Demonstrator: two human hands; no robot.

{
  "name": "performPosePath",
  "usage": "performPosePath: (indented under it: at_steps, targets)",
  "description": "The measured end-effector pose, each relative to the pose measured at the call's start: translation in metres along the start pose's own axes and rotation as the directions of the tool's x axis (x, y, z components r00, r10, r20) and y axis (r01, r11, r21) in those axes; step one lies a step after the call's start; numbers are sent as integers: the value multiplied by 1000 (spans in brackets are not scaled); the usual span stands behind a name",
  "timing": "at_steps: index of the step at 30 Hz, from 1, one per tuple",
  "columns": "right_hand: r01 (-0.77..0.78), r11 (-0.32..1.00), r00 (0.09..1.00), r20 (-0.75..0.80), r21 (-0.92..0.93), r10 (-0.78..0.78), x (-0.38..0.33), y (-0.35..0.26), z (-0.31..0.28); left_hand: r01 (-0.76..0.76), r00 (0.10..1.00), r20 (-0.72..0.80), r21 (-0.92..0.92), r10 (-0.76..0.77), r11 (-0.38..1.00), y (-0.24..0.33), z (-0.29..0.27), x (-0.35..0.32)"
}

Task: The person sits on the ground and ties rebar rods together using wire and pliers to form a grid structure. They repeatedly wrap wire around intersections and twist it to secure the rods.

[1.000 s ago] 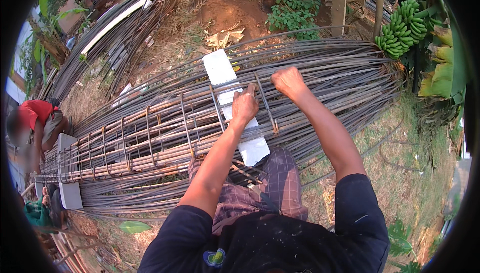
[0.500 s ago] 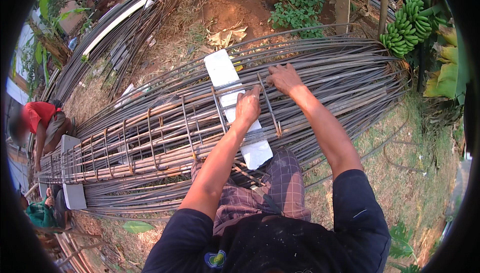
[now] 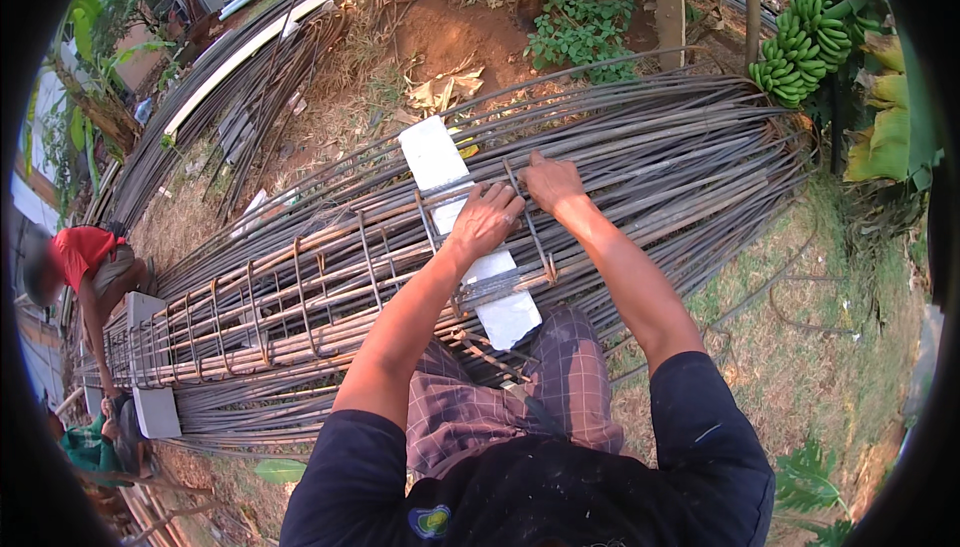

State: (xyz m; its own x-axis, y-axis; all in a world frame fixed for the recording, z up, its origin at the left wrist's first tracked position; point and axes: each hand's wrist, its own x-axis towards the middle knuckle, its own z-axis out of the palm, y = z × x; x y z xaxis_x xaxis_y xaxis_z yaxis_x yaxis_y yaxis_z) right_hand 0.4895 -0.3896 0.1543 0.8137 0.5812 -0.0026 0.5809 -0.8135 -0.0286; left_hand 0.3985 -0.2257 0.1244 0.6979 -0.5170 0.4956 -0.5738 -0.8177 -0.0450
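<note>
A long cage of steel bars tied with rectangular stirrups lies across a pile of reinforcing bars [image 3: 660, 197] in front of me. My left hand [image 3: 488, 219] is closed over an upper steel bar [image 3: 395, 204] of the cage, above a white block [image 3: 508, 319]. Just right of it, my right hand [image 3: 552, 187] has its fingers curled at the far end of a stirrup [image 3: 534, 231]. This stirrup stands right of the white block, and another stirrup [image 3: 426, 219] stands left of my left hand. Both sets of fingertips are partly hidden.
A person in a red shirt [image 3: 88, 255] bends over the cage's far-left end, beside a pale block [image 3: 157, 412]. Near them is a person with a green sleeve [image 3: 88, 447]. More bars [image 3: 250, 97] lie upper left. Green bananas [image 3: 803, 45] hang at the right.
My right hand has moved left and nearer, onto the stirrup. My left hand has shifted slightly, its fingers now more bent over the bar. The whole view has tilted a little.
</note>
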Motion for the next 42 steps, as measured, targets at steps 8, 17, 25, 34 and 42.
performPosePath:
  at_steps: [8, 17, 25, 34, 42]
  targets:
    - [-211, 974, 969, 149, 81, 198, -2, -7, -5, -236, 972, -6, -31, 236, 971, -12, 5, -2]
    - [-430, 865, 881, 329, 258, 340, -4, -15, -20, -196, 981, -8, -115, 196, 974, -17, 14, -11]
    - [-443, 614, 895, 280, 654, 347, -9, 12, 30, 27, 994, -90, -380, -66, 925, -19, 7, -5]
    - [-466, 119, 843, 399, 877, 362, -42, -13, -6, 346, 929, 80, -537, -362, 770, -22, 18, 6]
    - [-247, 212, 916, 157, 946, 369, -38, -6, 28, 287, 936, 3, -586, -352, 758, -22, 15, 19]
